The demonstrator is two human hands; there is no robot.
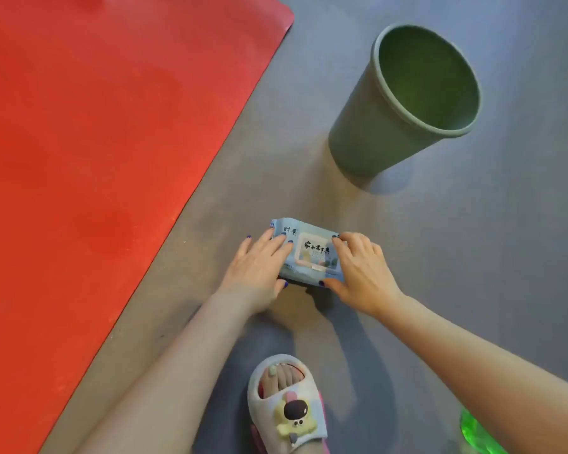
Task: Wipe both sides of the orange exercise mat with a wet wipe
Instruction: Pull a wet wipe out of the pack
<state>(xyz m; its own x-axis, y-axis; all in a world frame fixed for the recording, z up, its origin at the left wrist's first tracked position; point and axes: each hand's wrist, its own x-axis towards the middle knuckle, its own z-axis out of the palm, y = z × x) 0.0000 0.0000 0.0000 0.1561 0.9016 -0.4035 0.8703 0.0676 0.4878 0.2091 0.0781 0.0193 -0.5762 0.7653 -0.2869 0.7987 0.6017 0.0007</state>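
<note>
The orange exercise mat [89, 152] lies flat on the grey floor and fills the left side of the view. A light blue pack of wet wipes [312, 253] sits on the floor to the right of the mat. My left hand [259, 267] holds the pack's left end, fingers over the top and thumb at its near edge. My right hand [361, 270] grips the right end, fingers curled over the top and thumb at the near edge. No loose wipe shows.
A green waste bin [404, 103] stands upright on the floor beyond the pack, to the right. My foot in a pale slipper [287, 401] is at the bottom centre. A bright green object [476, 434] shows at the bottom right edge.
</note>
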